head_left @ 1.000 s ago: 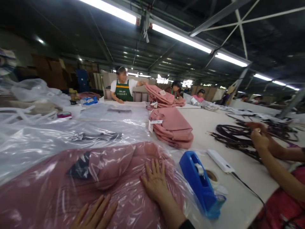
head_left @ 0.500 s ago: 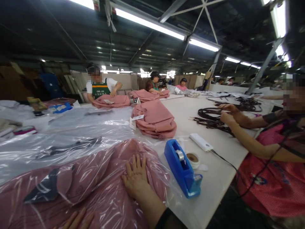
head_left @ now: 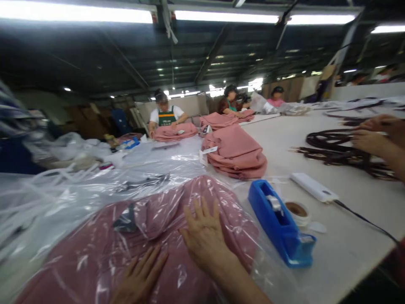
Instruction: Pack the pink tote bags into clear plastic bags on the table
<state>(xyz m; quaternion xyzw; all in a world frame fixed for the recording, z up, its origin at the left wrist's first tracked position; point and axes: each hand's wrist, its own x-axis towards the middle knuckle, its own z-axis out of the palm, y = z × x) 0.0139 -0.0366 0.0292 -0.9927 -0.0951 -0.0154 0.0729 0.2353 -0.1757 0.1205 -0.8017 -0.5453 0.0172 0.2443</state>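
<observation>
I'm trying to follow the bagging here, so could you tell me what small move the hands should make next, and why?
Probably sweep both flat palms outward. The right hand and left hand lie open on the bag over the pink garment, and the film looks wrinkled and puffed. The tape dispenser sits close by, right of the bag.

Blue plastic tape dispenser (head_left: 280, 223) sits just right of the right hand (head_left: 204, 238), blocking that side. Small tape roll (head_left: 297, 210) and white flat device (head_left: 314, 187) beyond it. Folded pink garment stack (head_left: 236, 153) blocks ahead. Bare white tabletop (head_left: 341, 240) open far right.
</observation>
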